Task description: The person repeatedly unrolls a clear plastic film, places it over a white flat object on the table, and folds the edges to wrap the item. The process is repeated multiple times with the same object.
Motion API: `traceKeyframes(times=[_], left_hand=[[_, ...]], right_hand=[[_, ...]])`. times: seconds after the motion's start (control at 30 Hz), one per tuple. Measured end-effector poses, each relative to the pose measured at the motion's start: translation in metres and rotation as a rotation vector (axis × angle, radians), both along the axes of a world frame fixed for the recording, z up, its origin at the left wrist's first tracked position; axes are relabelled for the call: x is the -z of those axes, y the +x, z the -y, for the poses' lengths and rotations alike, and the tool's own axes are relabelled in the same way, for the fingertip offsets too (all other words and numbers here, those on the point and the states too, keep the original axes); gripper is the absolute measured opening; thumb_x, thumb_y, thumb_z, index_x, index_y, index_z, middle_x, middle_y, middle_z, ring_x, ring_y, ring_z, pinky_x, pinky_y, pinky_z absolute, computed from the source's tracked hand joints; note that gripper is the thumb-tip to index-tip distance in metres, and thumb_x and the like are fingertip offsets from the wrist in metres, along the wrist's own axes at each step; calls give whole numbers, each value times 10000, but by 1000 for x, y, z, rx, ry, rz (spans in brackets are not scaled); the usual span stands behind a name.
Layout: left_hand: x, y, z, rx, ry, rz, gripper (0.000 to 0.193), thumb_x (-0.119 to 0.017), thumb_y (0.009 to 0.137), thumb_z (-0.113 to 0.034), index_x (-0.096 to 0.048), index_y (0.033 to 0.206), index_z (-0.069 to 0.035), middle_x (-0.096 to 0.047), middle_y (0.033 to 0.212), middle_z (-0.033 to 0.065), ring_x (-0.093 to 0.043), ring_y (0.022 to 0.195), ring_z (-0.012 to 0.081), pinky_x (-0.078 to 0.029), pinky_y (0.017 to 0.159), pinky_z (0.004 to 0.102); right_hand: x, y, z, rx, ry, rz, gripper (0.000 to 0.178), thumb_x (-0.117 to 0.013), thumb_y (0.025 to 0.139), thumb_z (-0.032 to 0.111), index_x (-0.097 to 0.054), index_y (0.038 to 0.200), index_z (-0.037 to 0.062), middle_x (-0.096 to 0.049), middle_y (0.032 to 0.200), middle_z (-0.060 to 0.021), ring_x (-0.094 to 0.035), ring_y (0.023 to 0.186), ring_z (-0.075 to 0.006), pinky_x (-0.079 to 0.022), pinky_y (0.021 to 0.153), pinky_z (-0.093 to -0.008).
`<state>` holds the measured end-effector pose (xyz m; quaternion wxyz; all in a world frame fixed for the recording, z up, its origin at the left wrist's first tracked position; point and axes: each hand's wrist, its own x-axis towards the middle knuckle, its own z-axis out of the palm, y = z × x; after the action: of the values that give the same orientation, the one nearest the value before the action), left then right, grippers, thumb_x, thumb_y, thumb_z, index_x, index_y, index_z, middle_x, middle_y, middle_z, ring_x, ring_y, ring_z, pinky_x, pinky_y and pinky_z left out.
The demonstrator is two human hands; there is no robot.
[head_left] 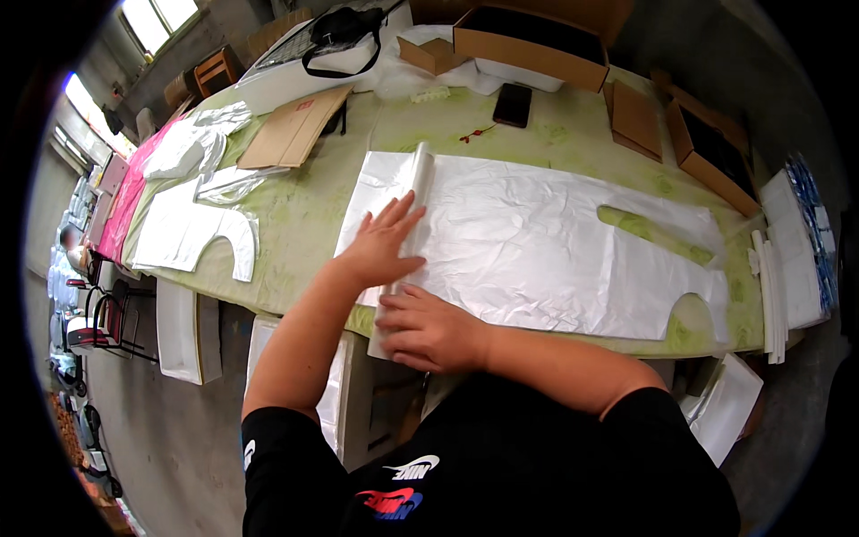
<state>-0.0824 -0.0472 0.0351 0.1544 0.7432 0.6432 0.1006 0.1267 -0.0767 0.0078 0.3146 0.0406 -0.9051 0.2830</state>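
A large white plastic bag with cut-out handles (528, 242) lies flat and creased across the table, its handle end to the right. A white tube or roll (423, 170) lies crosswise on its left part; I cannot tell whether film is wound round it. My left hand (380, 251) rests on the roll's middle, fingers spread. Nearer me, my right hand (434, 331) lies on the roll's near end, its fingers slightly bent and apart. Neither hand grips anything.
Other white plastic bags (183, 237) and a flat cardboard piece (293, 130) lie to the left. A dark phone (512, 106) and a cardboard box (528, 49) are at the back. Another open carton (711, 157) and white tubes (769, 295) stand at the right edge.
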Motion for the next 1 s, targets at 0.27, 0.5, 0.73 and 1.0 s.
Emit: traceKeyframes(times=[0.27, 0.5, 0.73, 1.0], left_hand=[[15, -6, 43, -169, 308, -86, 659, -571, 862, -22, -497, 1514, -85, -357, 1649, 207, -292, 1540, 426, -243, 1280, 472], [14, -5, 40, -150, 569, -63, 730, -741, 882, -183, -443, 1544, -102, -374, 1628, 221, -346, 1504, 435, -293, 1254, 468], [11, -160, 31, -802, 207, 404, 633, -667, 949, -300, -516, 1510, -46, -638, 1383, 247, -598, 1293, 392, -453, 1110, 433], [-7, -132, 48, -764, -2, -22, 679, -705, 924, -290, -478, 1562, -250, -685, 1321, 180, -656, 1218, 362, -502, 1042, 405]], right_hand=[[-3, 54, 26, -11, -145, 23, 173, -782, 877, 167, -733, 1032, 109, -683, 1168, -89, -600, 1246, -355, -423, 1143, -577], [6, 65, 23, -15, -139, 80, 175, -794, 866, 149, -747, 1029, 106, -699, 1151, -81, -619, 1214, -355, -445, 1118, -541], [2, 66, 20, -4, -154, 46, 165, -792, 852, 144, -739, 1004, 104, -699, 1111, -75, -625, 1187, -333, -466, 1098, -531], [3, 67, 16, -23, -157, 59, 170, -792, 850, 132, -744, 1012, 113, -700, 1108, -68, -622, 1184, -327, -474, 1081, -521]])
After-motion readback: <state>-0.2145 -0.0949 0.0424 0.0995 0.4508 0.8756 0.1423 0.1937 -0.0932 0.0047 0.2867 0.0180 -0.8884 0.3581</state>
